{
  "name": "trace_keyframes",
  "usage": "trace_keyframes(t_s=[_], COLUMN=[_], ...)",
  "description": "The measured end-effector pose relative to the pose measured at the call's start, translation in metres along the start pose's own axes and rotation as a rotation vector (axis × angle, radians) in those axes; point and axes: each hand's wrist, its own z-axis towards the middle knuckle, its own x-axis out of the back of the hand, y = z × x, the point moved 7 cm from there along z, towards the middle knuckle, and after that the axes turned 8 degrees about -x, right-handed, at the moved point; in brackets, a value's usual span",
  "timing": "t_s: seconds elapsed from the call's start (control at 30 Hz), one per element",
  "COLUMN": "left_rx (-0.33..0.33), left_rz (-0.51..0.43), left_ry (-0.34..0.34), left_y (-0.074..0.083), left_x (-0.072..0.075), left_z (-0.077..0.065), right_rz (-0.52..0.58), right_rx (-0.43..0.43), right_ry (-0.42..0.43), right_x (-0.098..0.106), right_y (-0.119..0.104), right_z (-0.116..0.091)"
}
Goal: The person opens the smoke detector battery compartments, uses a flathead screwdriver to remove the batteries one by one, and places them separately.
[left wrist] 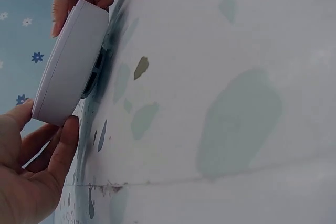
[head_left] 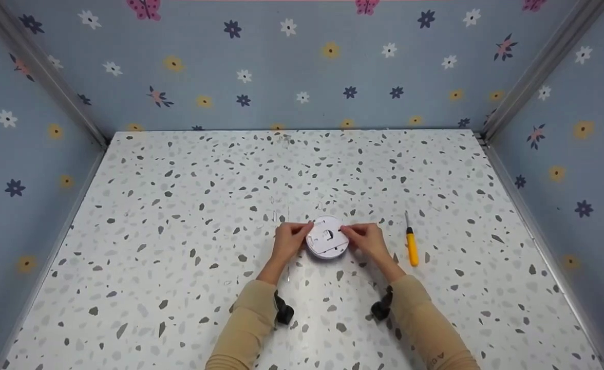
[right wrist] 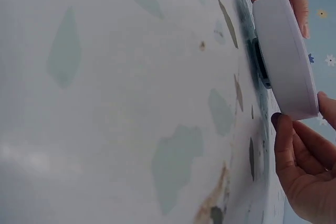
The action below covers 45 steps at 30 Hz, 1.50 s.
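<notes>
A round white smoke detector [head_left: 324,251] is held between both hands near the middle of the table, its back plate with a central hole facing up. The left hand [head_left: 287,242] pinches its left edge, thumb on top and fingers underneath. At the opposite edge the right hand [head_left: 372,241] grips it the same way. Both wrist views show the smooth side wall of the smoke detector [left wrist: 73,61] tilted on edge, with a dark part jutting from its underside close over the tabletop.
To the right of the right hand lies a screwdriver [head_left: 411,247] with a yellow handle, its tip pointing away. The speckled white table [head_left: 189,298] is bounded by flower-patterned walls [head_left: 291,56] at the back and both sides.
</notes>
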Motion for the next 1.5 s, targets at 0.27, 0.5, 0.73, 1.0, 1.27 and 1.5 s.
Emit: trace_keyframes(t_s=[0.27,0.5,0.73,1.0,1.27,1.5], left_rx=[0.006,-0.047,-0.102,-0.229,-0.308,-0.357], left_rz=[0.037,0.086,0.067,0.055,0.029,0.042], left_ry=[0.010,0.010,0.008,-0.012,-0.077,-0.164], left_y=[0.001,0.008,0.015,0.020,0.020,0.024], left_x=[0.000,0.003,0.004,0.006,0.003,0.000], left_z=[0.001,-0.001,-0.005,-0.016,-0.024,-0.029], right_rz=[-0.009,0.033,0.060,0.044,0.063,0.085], right_rx=[-0.013,-0.003,-0.033,0.032,0.098,0.166], right_ry=[-0.011,-0.018,-0.052,-0.065,-0.107,-0.122], right_x=[-0.001,0.000,0.001,0.004,0.003,0.003], right_y=[0.003,0.004,0.005,0.004,0.002,-0.005], right_z=[0.000,-0.003,-0.005,-0.008,-0.010,-0.016])
